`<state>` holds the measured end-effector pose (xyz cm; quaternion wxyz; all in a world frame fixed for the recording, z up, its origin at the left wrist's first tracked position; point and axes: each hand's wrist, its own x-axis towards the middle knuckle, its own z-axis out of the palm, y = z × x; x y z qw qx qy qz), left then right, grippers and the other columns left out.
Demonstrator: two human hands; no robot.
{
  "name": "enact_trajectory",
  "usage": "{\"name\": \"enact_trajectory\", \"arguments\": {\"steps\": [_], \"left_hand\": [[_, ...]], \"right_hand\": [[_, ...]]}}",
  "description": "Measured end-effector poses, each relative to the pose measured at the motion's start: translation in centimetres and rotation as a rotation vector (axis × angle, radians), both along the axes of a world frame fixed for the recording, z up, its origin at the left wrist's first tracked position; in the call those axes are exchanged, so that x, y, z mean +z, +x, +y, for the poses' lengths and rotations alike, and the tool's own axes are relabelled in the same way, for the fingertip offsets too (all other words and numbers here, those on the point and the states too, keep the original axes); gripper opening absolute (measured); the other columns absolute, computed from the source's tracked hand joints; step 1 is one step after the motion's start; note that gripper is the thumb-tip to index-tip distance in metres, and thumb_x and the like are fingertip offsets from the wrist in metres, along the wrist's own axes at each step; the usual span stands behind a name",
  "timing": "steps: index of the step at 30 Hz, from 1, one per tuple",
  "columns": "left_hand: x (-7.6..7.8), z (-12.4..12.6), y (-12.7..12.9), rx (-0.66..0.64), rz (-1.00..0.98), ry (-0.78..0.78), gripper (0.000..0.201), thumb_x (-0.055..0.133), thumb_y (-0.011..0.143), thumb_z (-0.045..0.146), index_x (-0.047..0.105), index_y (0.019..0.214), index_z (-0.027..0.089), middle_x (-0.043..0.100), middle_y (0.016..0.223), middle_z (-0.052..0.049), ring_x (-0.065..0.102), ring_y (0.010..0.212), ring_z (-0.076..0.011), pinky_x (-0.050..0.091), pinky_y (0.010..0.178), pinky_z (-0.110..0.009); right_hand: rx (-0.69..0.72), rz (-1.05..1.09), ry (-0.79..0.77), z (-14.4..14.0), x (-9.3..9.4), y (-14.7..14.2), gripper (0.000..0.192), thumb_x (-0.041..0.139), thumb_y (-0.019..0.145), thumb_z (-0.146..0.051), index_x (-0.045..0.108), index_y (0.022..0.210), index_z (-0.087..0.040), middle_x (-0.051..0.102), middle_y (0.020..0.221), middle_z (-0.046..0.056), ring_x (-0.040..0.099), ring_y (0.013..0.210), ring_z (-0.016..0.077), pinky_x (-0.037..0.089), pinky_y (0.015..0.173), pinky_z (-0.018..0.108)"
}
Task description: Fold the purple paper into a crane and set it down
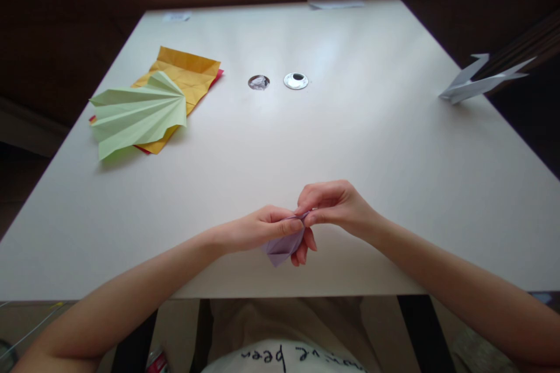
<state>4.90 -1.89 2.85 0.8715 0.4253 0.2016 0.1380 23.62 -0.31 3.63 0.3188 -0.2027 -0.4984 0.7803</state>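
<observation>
Bare table [371,145] around hands-pinched purple paper [282,246].

Single head-worn view, looking forward and steeply down from above the seated person. Both hands, left hand [258,229] and right hand [335,205], meet low in the frame, close to the lens. The white table [350,140] recedes beyond them; the far wall runs well beyond the hands.
</observation>
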Motion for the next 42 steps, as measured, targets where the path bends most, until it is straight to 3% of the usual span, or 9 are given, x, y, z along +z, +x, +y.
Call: {"name": "enact_trajectory", "arguments": {"steps": [3, 8, 11, 21, 25, 32, 37, 42], "left_hand": [[-0.2, -0.1, 0.0, 0.056, 0.054, 0.074, 0.036, 0.049, 0.087, 0.043, 0.064, 0.084, 0.010, 0.061, 0.072, -0.005, 0.058, 0.066, -0.0097, 0.046, 0.065, -0.019], [-0.4, -0.5, 0.3, 0.317, 0.231, 0.333, 0.029, 0.048, 0.089, 0.035, 0.064, 0.082, 0.013, 0.061, 0.072, -0.002, 0.058, 0.069, -0.0094, 0.045, 0.068, -0.019], [-0.5, -0.7, 0.5, 0.359, 0.274, 0.392, 0.027, 0.047, 0.089, 0.035, 0.063, 0.084, 0.013, 0.061, 0.072, -0.002, 0.058, 0.069, -0.0098, 0.046, 0.069, -0.021], [-0.1, -0.6, 0.5, 0.319, 0.251, 0.349, 0.023, 0.047, 0.089, 0.032, 0.061, 0.086, 0.014, 0.061, 0.075, -0.002, 0.058, 0.071, -0.0094, 0.045, 0.068, -0.020], [0.0, -0.4, 0.5, 0.282, 0.189, 0.214, 0.021, 0.051, 0.087, 0.032, 0.061, 0.091, 0.014, 0.065, 0.080, -0.004, 0.062, 0.076, -0.0124, 0.047, 0.072, -0.024], [0.2, -0.1, 0.1, 0.183, 0.070, -0.010, 0.033, 0.059, 0.083, 0.032, 0.057, 0.111, 0.015, 0.061, 0.113, -0.015, 0.063, 0.097, -0.0206, 0.048, 0.084, -0.032], [0.1, -0.1, 0.0, 0.124, 0.066, -0.048, 0.027, 0.052, 0.087, 0.032, 0.058, 0.108, 0.016, 0.065, 0.099, -0.010, 0.065, 0.081, -0.0147, 0.049, 0.076, -0.028], [0.0, -0.1, 0.0, 0.080, 0.074, -0.004, 0.025, 0.052, 0.088, 0.031, 0.063, 0.099, 0.012, 0.068, 0.092, -0.010, 0.066, 0.078, -0.0139, 0.049, 0.077, -0.028]], "right_hand": [[-0.083, -0.062, 0.057, 0.0, 0.1, -0.1, 0.013, 0.067, 0.072, -0.009, 0.071, 0.081, -0.018, 0.062, 0.070, -0.001, 0.066, 0.053, 0.0142, 0.056, 0.050, 0.026], [-0.236, -0.184, 0.214, -0.2, 0.3, -0.1, 0.012, 0.066, 0.075, -0.014, 0.072, 0.083, -0.021, 0.060, 0.078, 0.000, 0.064, 0.059, 0.0111, 0.055, 0.056, 0.027], [-0.312, -0.262, 0.327, -0.4, 0.2, -0.2, 0.013, 0.064, 0.077, -0.015, 0.072, 0.084, -0.023, 0.062, 0.079, 0.001, 0.062, 0.064, 0.0105, 0.053, 0.059, 0.026], [-0.352, -0.231, 0.311, -0.8, 0.1, -0.3, 0.013, 0.061, 0.080, -0.015, 0.070, 0.085, -0.023, 0.061, 0.081, 0.001, 0.061, 0.059, 0.0105, 0.053, 0.055, 0.028], [-0.371, -0.256, 0.298, -0.9, 0.1, -0.2, 0.013, 0.060, 0.080, -0.015, 0.070, 0.084, -0.023, 0.061, 0.080, 0.000, 0.059, 0.057, 0.0088, 0.051, 0.052, 0.025], [-0.434, -0.329, 0.282, -0.4, 0.9, 0.0, 0.009, 0.063, 0.078, -0.018, 0.070, 0.080, -0.023, 0.064, 0.077, 0.000, 0.058, 0.067, 0.0096, 0.048, 0.056, 0.022], [-0.415, -0.352, 0.232, -0.4, 1.1, 0.1, 0.006, 0.066, 0.076, -0.021, 0.070, 0.078, -0.023, 0.065, 0.075, 0.001, 0.059, 0.070, 0.0116, 0.048, 0.059, 0.023], [-0.351, -0.302, 0.020, -0.2, 0.6, 0.0, 0.004, 0.069, 0.072, -0.024, 0.071, 0.075, -0.021, 0.066, 0.071, -0.001, 0.059, 0.069, 0.0100, 0.048, 0.066, 0.023]]}}
